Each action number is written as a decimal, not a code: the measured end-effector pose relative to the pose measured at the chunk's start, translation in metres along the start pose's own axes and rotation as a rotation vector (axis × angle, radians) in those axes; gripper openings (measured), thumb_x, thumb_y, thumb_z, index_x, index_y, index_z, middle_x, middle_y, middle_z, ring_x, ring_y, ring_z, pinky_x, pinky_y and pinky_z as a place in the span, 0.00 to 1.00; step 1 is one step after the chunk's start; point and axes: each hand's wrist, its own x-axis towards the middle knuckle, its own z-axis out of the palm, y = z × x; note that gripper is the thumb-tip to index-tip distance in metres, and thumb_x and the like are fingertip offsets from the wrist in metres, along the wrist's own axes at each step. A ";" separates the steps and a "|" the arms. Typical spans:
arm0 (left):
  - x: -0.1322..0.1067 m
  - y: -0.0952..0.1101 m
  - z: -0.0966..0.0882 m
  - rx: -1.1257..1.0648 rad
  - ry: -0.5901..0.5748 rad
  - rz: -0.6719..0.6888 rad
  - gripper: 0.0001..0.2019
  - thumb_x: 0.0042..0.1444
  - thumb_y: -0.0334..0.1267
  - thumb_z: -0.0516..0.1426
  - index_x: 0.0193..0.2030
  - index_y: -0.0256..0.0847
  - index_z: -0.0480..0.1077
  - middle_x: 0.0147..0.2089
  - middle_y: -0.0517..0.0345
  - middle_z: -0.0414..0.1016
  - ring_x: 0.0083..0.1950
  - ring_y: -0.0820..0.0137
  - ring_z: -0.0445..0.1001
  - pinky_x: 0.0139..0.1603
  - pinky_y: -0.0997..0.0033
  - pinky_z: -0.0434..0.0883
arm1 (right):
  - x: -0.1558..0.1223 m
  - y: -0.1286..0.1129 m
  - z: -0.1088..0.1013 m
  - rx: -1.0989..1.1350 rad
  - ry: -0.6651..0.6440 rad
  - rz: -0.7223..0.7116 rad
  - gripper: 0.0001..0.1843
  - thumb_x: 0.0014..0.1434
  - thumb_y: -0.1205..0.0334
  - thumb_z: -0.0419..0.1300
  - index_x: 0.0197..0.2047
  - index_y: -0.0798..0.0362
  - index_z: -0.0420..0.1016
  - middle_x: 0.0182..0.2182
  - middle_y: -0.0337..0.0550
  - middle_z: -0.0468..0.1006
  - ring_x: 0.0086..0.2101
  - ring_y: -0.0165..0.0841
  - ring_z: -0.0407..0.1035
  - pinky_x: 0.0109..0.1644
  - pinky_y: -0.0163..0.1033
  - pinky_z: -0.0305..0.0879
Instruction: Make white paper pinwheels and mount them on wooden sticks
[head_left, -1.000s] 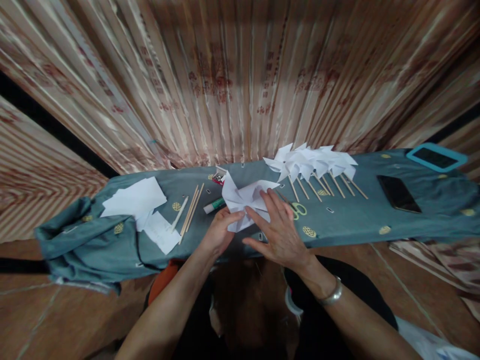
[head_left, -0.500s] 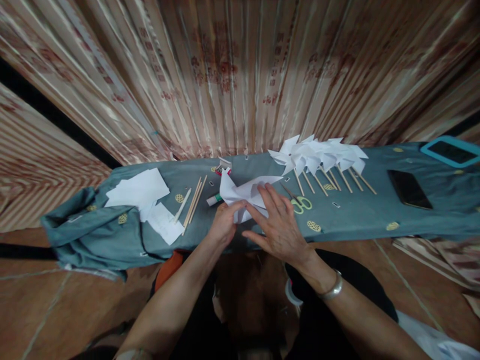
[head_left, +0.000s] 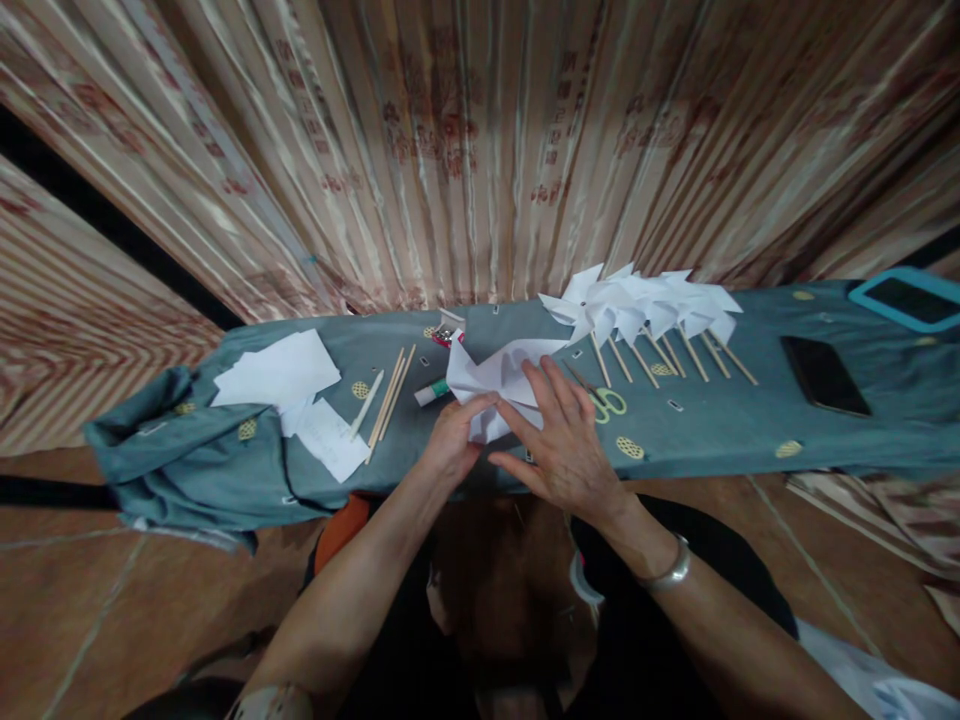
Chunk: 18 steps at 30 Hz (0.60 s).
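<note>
A white paper pinwheel [head_left: 504, 378] with curled-in blades is between my hands, over the front of the table. My left hand [head_left: 454, 436] pinches it near the middle, thumb on top. Spread fingers of my right hand [head_left: 566, 435] touch its right side, the index fingertip close to my left thumb. A glue stick [head_left: 431, 391] lies just left of the paper. Green-handled scissors [head_left: 609, 405] lie partly behind my right hand. The underside of the paper and my left fingers there are hidden.
Several finished pinwheels on sticks [head_left: 645, 305] lie in an overlapping row at the back right. A phone [head_left: 825, 374] and a blue-framed tablet [head_left: 911, 298] are farther right. Left are loose wooden sticks [head_left: 390, 400], a white pen [head_left: 367, 402] and paper sheets [head_left: 289, 370]. A curtain [head_left: 480, 150] hangs behind.
The view has shifted slightly. My left hand keeps its pinch on the pinwheel, and the right fingers have moved a little on the paper. Other things lie as before.
</note>
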 end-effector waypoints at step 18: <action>0.000 0.005 -0.004 0.007 0.038 0.094 0.16 0.33 0.36 0.71 0.32 0.34 0.78 0.31 0.53 0.81 0.34 0.65 0.78 0.41 0.68 0.70 | 0.004 -0.003 0.004 -0.002 0.029 -0.004 0.29 0.63 0.46 0.54 0.62 0.51 0.65 0.70 0.57 0.51 0.69 0.51 0.36 0.66 0.61 0.42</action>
